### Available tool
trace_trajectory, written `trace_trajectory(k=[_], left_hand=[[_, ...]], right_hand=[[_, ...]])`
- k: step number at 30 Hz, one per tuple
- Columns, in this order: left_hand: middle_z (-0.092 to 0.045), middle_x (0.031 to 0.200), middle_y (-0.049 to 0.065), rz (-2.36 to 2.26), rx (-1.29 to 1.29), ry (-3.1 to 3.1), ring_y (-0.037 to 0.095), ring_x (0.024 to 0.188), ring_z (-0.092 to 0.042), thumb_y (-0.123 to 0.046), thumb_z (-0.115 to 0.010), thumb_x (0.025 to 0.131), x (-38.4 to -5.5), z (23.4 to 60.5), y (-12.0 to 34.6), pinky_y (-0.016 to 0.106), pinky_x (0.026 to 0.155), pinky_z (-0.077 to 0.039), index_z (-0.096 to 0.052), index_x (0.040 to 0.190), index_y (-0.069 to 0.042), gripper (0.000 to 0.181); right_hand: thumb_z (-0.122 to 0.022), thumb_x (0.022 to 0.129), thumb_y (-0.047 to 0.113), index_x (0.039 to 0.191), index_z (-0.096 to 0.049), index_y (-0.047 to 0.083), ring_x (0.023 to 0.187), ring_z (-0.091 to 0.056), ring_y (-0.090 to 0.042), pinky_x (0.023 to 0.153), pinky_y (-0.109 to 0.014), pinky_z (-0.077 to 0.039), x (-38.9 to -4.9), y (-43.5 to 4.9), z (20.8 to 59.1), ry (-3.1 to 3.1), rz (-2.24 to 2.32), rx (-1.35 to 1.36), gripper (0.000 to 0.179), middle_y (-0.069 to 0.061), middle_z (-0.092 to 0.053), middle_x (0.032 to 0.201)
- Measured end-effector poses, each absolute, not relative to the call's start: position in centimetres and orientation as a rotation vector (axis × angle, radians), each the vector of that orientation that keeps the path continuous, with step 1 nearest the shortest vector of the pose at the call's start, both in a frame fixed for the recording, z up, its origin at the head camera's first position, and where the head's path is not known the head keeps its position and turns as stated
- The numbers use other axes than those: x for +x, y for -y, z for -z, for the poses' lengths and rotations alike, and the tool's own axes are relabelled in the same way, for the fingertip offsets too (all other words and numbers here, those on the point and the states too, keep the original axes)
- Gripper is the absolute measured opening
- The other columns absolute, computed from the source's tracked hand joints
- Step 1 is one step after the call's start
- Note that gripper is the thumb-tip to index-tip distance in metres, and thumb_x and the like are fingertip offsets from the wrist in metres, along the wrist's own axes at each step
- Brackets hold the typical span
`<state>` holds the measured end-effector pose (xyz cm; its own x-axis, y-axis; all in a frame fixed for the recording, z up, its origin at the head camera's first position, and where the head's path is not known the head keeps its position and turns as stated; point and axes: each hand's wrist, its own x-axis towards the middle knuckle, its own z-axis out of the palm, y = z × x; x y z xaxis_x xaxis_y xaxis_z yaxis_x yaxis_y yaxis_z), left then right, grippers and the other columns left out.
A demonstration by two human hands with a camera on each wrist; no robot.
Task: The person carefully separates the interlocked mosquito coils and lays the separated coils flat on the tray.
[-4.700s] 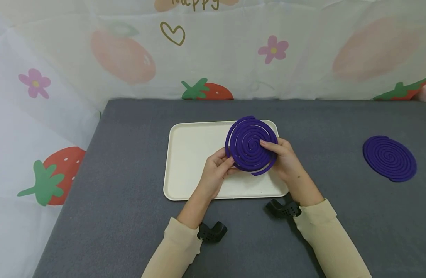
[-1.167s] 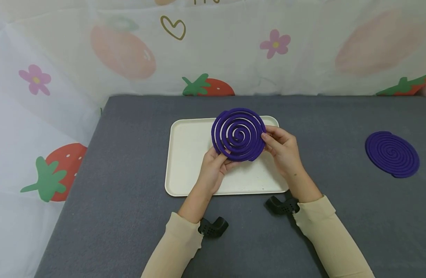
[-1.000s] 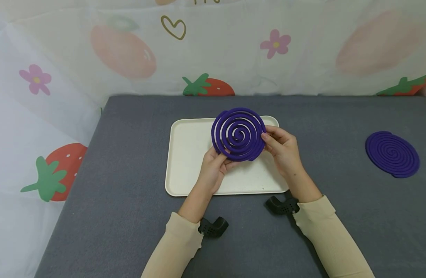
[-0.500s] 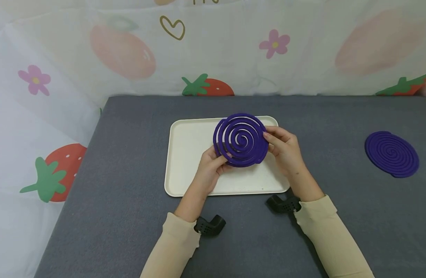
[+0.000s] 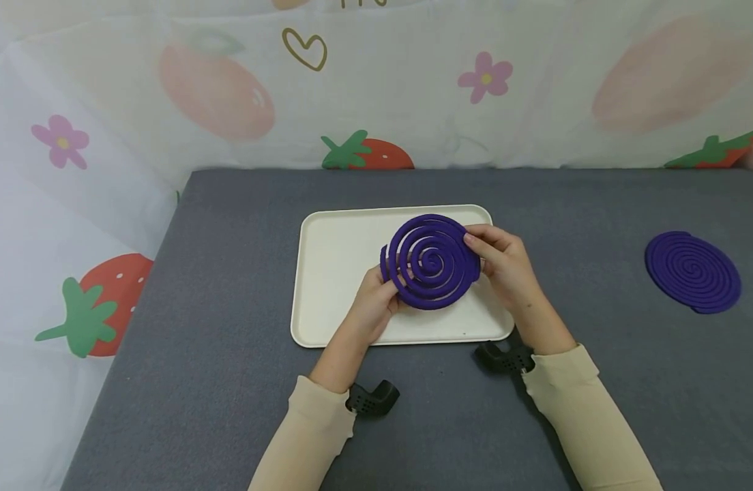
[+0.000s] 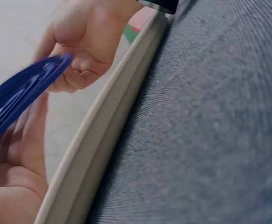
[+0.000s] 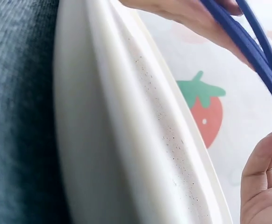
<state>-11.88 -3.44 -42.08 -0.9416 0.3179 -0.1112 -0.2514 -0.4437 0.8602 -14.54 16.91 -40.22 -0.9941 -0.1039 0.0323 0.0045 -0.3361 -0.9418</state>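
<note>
A purple spiral mosquito coil is held up over the cream tray, tilted, with gaps showing between its rings. My left hand grips its lower left edge; the fingers run behind the rings. At the upper right edge my right hand pinches the outer ring between thumb and fingers. In the left wrist view the coil appears nearly edge-on, and its strands stand apart. The right wrist view shows only part of the coil, where two strands spread from each other.
Beneath the hands lies the cream rectangular tray, with small dark specks along its inside edge in the right wrist view. A second purple coil lies flat on the grey cloth at the right. A printed curtain hangs behind the table.
Since 4.7 s ago, gaps have opened between the coil's rings and both hands have changed their grip. Over the last second the coil has come lower and slightly right, and a left strand stands out.
</note>
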Motion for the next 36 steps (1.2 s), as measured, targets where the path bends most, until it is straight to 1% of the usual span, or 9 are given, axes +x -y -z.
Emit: trace_trajectory(k=[5, 8, 18, 28, 36], left_hand=[[-0.066, 0.089, 0.001, -2.579, 0.055, -1.354, 0.011, 0.074, -0.065, 0.005, -0.046, 0.094, -11.93, 42.13, 3.34, 0.025, 0.066, -0.055, -0.057, 0.101, -0.007, 0.018], [-0.066, 0.091, 0.002, -2.610, 0.062, -1.337, 0.012, 0.076, -0.066, 0.008, -0.046, 0.093, -11.90, 42.11, 3.35, 0.026, 0.067, -0.055, -0.056, 0.102, -0.006, 0.019], [-0.066, 0.090, 0.001, -2.630, 0.044, -1.305, 0.011, 0.077, -0.066, 0.008, -0.043, 0.093, -11.89, 42.20, 3.23, 0.027, 0.070, -0.056, -0.055, 0.102, -0.006, 0.021], [-0.065, 0.089, 0.001, -2.615, 0.058, -1.358, 0.012, 0.077, -0.066, 0.004, -0.046, 0.095, -12.03, 42.25, 3.18, 0.027, 0.070, -0.055, -0.056, 0.102, -0.006, 0.016], [-0.064, 0.091, 0.002, -2.575, 0.013, -1.449, 0.011, 0.077, -0.065, 0.003, -0.048, 0.095, -12.16, 42.26, 3.07, 0.028, 0.071, -0.055, -0.054, 0.108, -0.005, 0.016]], right_hand=[[-0.052, 0.092, -0.005, 0.088, -0.068, 0.014, 0.062, -0.056, -0.009, 0.057, -0.020, -0.051, -14.39, -16.68, 40.36, -1.796, 2.444, -0.120, 0.025, 0.000, -0.061, 0.076], [-0.053, 0.091, -0.008, 0.088, -0.067, 0.013, 0.062, -0.056, -0.010, 0.058, -0.021, -0.052, -14.31, -16.45, 40.51, -1.822, 2.423, -0.142, 0.025, -0.001, -0.060, 0.075], [-0.054, 0.090, -0.011, 0.088, -0.071, 0.014, 0.062, -0.056, -0.010, 0.057, -0.021, -0.052, -14.40, -16.21, 40.86, -1.850, 2.506, -0.188, 0.030, -0.002, -0.062, 0.074], [-0.055, 0.089, -0.011, 0.087, -0.073, 0.012, 0.062, -0.057, -0.011, 0.056, -0.021, -0.051, -14.41, -16.01, 40.78, -1.798, 2.610, -0.140, 0.029, -0.002, -0.065, 0.076], [-0.056, 0.088, -0.011, 0.086, -0.069, 0.011, 0.061, -0.056, -0.011, 0.056, -0.021, -0.051, -14.42, -16.00, 40.72, -1.835, 2.599, -0.115, 0.026, -0.002, -0.063, 0.075]])
